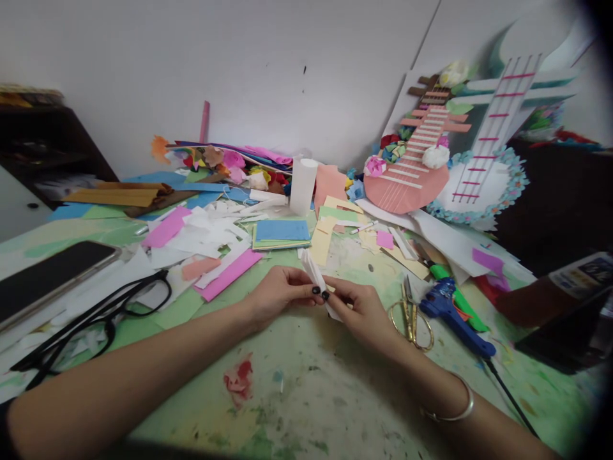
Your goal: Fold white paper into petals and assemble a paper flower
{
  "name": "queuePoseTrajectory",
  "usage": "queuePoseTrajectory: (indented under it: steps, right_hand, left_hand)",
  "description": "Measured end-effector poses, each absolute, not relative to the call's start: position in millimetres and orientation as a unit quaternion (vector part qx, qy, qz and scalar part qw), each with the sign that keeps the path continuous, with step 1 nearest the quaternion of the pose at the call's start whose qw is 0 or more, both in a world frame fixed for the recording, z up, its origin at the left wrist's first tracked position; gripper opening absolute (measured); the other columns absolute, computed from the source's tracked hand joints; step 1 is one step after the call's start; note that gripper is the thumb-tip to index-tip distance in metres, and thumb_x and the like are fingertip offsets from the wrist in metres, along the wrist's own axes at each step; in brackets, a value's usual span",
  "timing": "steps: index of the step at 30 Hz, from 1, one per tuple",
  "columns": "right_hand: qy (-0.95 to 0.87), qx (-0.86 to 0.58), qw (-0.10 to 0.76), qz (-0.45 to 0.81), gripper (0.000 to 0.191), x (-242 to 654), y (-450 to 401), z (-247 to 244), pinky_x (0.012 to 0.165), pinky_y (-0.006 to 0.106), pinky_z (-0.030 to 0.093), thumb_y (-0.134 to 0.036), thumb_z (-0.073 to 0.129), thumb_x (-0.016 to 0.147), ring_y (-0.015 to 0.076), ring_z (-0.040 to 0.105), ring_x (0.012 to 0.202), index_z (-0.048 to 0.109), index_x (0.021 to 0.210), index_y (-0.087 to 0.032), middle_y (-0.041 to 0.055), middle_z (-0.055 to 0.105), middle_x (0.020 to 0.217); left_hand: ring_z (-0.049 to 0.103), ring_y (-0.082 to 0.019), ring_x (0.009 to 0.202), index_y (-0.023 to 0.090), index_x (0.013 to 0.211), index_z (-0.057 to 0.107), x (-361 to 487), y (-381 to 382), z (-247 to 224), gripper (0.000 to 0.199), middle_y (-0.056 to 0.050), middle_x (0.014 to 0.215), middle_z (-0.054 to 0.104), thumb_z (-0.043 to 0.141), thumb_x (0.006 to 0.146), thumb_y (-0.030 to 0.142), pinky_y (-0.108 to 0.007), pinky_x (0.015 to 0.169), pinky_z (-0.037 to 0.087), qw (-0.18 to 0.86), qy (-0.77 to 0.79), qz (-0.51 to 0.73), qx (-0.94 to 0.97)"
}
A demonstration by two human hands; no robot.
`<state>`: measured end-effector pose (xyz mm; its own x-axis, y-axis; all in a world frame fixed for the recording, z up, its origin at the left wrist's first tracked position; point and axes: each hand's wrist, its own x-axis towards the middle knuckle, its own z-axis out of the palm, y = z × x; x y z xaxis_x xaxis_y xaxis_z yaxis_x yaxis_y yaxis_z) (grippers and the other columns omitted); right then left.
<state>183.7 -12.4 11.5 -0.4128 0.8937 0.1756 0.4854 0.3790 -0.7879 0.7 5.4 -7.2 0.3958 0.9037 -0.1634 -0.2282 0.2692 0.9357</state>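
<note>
Nearest, two bare forearms [167,361] come over the front edge of the counter [297,396]. Above its middle, the left hand [278,294] and the right hand [361,306] both pinch the white paper [312,267] between fingers. It seems a folding step; the next move would call for aligned layers. Scissors [410,313] lie toward the right edge.

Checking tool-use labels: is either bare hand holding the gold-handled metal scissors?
No, the scissors lie on the paint-stained green table, while the left hand and right hand hold folded white paper.
</note>
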Motion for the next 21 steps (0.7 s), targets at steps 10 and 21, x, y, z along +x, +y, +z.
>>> queuePoseTrajectory:
  steps: [10, 21]
  right_hand:
    - [-0.776, -0.452, 0.3, 0.32, 0.036, 180, -15, 10, 0.058, 0.022, 0.035, -0.024, 0.049, 0.089, 0.0109, 0.045, 0.058, 0.068, 0.119, -0.022, -0.0007, 0.064, 0.071]
    - [-0.68, -0.502, 0.365, 0.391, 0.04, 198, 18, 3, 0.063, 0.026, 0.046, -0.031, 0.054, 0.084, 0.0134, 0.057, 0.063, 0.066, 0.117, -0.011, 0.0054, 0.069, 0.076]
  left_hand:
    - [0.064, -0.013, 0.065, 0.01, 0.076, 0.073, 5, -2, -3, 0.02, -0.008, 0.071, 0.072, 0.078, 0.069, 0.029, -0.025, 0.067, 0.05, 0.643, 0.419, 0.429, 0.476]
    - [0.054, -0.009, 0.053, 0.01, 0.065, 0.064, -26, 30, 16, 0.007, -0.002, 0.057, 0.061, 0.069, 0.067, 0.014, -0.02, 0.055, 0.04, 0.587, 0.408, 0.58, 0.39]
